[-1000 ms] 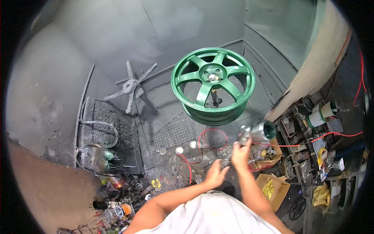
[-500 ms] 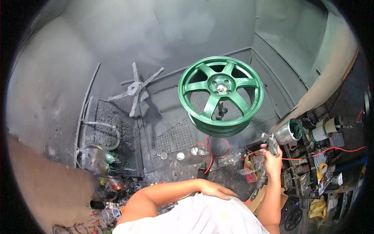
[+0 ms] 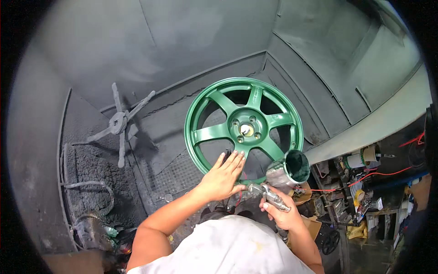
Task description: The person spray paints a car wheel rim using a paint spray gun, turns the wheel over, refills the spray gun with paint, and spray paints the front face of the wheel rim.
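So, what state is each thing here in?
Wheel: green, spoked face showing
Spray gun: held; spraying or not, unclear
Cup: open-topped, green inside
Left hand: open, over the wheel's edge; contact unclear
Right hand: closed around the spray gun
Grey frame: bare, crusted

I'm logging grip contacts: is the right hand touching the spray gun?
Touching. The head view shows the right hand wrapped around the spray gun, skin against its metal.

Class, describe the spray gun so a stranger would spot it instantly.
Start at the big green six-spoked wheel. Below it and slightly right, the right hand grips the spray gun. Unlike the wheel, it is silvery metal, with a wide cup that is dark green inside.
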Demonstrator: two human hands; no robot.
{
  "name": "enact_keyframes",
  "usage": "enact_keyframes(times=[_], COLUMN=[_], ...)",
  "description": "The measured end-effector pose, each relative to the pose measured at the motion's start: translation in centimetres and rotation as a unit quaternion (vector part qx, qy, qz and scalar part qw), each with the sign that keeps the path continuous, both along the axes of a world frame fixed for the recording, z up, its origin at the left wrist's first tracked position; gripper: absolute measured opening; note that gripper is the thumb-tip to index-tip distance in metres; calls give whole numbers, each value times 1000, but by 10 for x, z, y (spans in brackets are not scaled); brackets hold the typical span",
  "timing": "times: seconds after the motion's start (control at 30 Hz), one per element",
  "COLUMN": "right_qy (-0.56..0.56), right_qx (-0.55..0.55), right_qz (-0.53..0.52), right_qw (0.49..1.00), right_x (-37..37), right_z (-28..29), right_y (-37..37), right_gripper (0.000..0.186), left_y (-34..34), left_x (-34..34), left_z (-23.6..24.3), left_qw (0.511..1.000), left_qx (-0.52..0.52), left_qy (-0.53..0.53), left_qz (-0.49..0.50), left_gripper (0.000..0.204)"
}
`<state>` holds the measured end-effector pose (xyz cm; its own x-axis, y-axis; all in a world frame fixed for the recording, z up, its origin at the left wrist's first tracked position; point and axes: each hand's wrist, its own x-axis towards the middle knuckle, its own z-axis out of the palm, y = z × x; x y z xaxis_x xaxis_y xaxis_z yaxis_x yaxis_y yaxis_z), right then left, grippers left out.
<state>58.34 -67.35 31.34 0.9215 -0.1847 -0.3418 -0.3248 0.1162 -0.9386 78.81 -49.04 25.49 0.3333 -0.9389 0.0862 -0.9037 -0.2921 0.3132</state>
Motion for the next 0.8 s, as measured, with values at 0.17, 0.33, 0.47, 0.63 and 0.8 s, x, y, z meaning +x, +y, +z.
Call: enact_keyframes(times=[0.17, 0.33, 0.47, 0.63, 0.8], right_qy=[25, -7, -14, -8, -36], right_qx=[-60, -155, -125, -15, -8], right_qz=[-83, -159, -127, -4, 1], right_qw=[994, 975, 984, 1000, 999], right_x=[72, 124, 138, 139, 158], right_z=[3, 3, 10, 15, 27], right_y=[-17, -53, -56, -29, -14], right_gripper=[57, 56, 59, 59, 61], left_y=[-34, -58, -42, -36, -38], left_x=[53, 99, 123, 174, 180], left_z=[-9, 12, 5, 5, -3], left_qw=[999, 996, 996, 991, 999], left_qx=[-21, 63, -15, -23, 30], left_qy=[-36, -28, -47, -117, -41], left_qz=[-35, -54, -75, -63, -18], left_gripper=[78, 57, 39, 49, 67])
